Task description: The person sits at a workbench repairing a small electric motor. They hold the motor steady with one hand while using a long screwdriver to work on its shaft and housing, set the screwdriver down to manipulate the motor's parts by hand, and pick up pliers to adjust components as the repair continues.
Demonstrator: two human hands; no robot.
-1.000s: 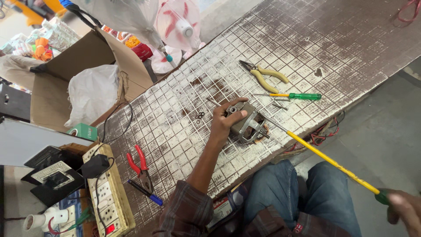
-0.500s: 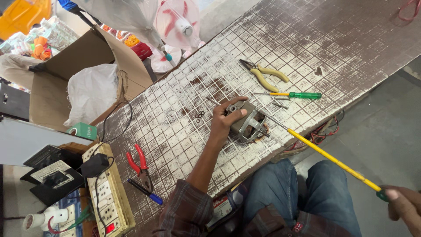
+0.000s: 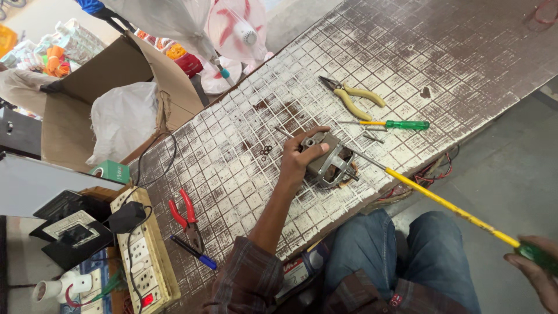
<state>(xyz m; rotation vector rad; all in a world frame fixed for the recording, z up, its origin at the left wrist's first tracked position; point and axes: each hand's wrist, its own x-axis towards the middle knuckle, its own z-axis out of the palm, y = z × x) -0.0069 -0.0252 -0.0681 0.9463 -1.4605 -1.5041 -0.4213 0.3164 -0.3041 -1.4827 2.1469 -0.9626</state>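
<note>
Left hand (image 3: 299, 158) pressing down on the small grey motor (image 3: 328, 161) mid-table (image 3: 407, 64), fingers (image 3: 314, 152) wrapping its top, right hand (image 3: 537, 268) at four o'clock gripping a long yellow screwdriver (image 3: 447, 204), tip meeting the motor, yellow pliers (image 3: 356, 97) lying at one o'clock.

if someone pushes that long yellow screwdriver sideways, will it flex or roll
The long yellow screwdriver looks thin for its length, so it may flex slightly. Its round shaft would probably roll if laid on the table.

Pliers (image 3: 356, 97) lie behind a screwdriver (image 3: 390, 124), both behind the motor (image 3: 329, 161).
</note>
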